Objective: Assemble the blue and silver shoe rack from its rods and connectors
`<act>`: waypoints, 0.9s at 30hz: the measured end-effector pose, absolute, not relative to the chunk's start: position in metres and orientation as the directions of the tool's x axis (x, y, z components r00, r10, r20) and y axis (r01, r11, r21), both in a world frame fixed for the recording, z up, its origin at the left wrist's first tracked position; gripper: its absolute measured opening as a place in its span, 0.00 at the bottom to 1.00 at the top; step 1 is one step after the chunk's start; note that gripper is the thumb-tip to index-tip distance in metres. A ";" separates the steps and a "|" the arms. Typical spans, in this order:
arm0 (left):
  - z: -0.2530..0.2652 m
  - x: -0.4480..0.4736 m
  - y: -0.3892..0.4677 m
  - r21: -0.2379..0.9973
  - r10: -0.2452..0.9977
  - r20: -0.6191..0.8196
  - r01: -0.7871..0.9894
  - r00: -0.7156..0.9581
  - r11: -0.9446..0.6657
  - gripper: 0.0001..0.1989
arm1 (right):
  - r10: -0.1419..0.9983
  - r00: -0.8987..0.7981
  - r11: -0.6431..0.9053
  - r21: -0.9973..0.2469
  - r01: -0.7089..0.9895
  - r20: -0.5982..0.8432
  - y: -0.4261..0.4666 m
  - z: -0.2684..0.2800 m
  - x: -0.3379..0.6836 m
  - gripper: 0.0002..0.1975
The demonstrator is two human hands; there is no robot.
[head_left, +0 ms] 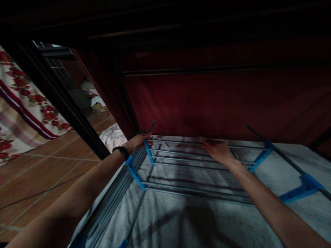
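Note:
A shoe rack with thin grey metal rods (191, 159) and blue plastic brackets (133, 173) lies partly put together on a pale cloth. My left hand (139, 140), with a dark band at the wrist, closes around the far left corner, where an upright rod meets a bracket. Farther right, my right hand (217, 150) has its fingers on the farthest crosswise rod; the fingertips are dim. On the right side, more blue brackets (306, 186) sit along a slanting dark rod (288, 160). Several loose metal rods (113, 203) lie side by side along the left.
The pale cloth (165, 220) spreads under the rack. Dark red fabric (207, 103) hangs behind it within a dark frame (59, 100). At left are a brown tiled floor (62, 158), a thin cable (43, 191) and a flowered cloth (28, 100). A person (89, 88) is in the background.

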State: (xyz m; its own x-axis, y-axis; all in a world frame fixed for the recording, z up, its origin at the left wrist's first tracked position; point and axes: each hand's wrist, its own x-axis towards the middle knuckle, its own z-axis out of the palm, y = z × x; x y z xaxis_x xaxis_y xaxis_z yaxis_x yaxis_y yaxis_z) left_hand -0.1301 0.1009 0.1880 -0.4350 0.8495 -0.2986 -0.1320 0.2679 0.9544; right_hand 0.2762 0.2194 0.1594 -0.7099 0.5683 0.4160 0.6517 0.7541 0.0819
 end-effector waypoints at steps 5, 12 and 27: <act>0.185 -0.136 0.102 0.949 0.861 -0.316 -0.123 -0.399 0.291 0.15 | 0.543 -0.728 0.770 0.098 0.631 0.418 0.221 0.150 0.275 0.19; 0.187 -0.138 0.103 0.952 0.871 -0.305 -0.107 -0.384 0.286 0.19 | 0.522 -0.709 0.771 0.092 0.630 0.473 0.220 0.144 0.276 0.19; 0.192 -0.131 0.102 0.952 0.869 -0.302 -0.081 -0.392 0.294 0.20 | 0.522 -0.713 0.764 0.115 0.635 0.468 0.208 0.174 0.279 0.19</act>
State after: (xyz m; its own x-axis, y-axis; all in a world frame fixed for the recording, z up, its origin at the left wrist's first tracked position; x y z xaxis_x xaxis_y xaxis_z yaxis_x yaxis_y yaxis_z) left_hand -0.1307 0.1017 0.1923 -0.3916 0.8693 -0.3015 -0.0807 0.2940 0.9524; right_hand 0.2791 0.2075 0.1741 -0.7131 0.5217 0.4683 0.6345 0.7643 0.1148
